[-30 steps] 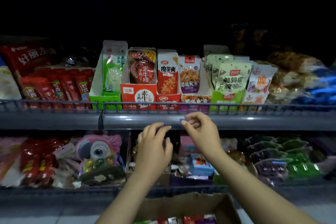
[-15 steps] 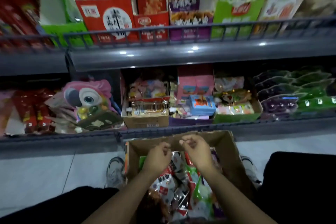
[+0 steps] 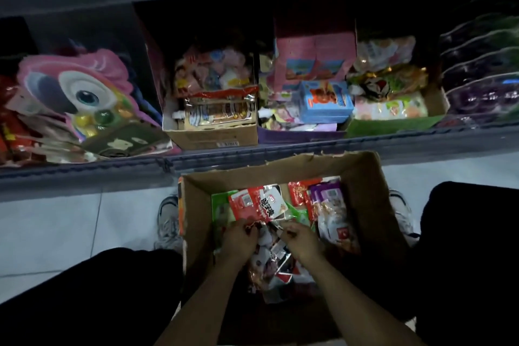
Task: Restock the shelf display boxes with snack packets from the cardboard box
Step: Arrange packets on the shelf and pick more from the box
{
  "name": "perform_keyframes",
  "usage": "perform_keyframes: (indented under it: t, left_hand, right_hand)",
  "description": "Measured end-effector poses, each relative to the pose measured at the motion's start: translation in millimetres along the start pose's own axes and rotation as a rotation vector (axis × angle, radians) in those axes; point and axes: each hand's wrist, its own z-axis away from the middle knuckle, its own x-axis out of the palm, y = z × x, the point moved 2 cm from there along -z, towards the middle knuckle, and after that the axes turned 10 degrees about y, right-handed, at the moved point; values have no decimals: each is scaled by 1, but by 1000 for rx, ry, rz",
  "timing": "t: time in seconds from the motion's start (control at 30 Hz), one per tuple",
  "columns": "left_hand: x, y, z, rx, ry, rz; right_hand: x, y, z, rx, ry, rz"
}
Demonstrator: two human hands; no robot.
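An open cardboard box (image 3: 368, 199) stands on the floor between my legs, full of mixed snack packets. Both hands are down inside it. My left hand (image 3: 238, 241) has its fingers curled onto the lower edge of a red-and-white packet (image 3: 258, 203) that tilts up from the pile. My right hand (image 3: 302, 240) is beside it, fingers curled on the packets near the same edge; what it holds is not clear. Purple packets (image 3: 327, 194) lie at the box's far right, green ones (image 3: 220, 205) at the far left.
The lower shelf (image 3: 309, 154) runs just beyond the box, holding a brown display box (image 3: 213, 136), a purple one (image 3: 300, 135), a green one (image 3: 393, 126) and a pink parrot toy pack (image 3: 75, 93). My shoes (image 3: 168, 222) flank the box on white tiles.
My view has dropped from the upper shelf to the box on the floor. Both hands came down from the shelf rail into the box and now reach among the packets.
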Motion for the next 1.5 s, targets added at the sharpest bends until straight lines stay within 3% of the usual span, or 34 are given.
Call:
perform_keyframes:
  t: [0.4, 0.67, 0.9, 1.03, 1.27, 1.5]
  left_hand:
    - [13, -9, -9, -118, -20, 212]
    - [34, 7, -4, -133, -90, 361]
    - [26, 19, 3, -139, -94, 393]
    - [16, 34, 15, 3, -122, 318]
    - [-22, 77, 52, 42, -158, 433]
    - [-85, 132, 86, 168, -166, 403]
  right_hand:
    - [28, -3, -18, 59, -244, 33]
    - [20, 8, -23, 205, -4, -180]
    - [-6, 8, -16, 256, -2, -329]
    - [-32, -2, -9, 225, -27, -344]
    - [-80, -21, 13, 135, -68, -358]
    - [-126, -68, 57, -86, -112, -519]
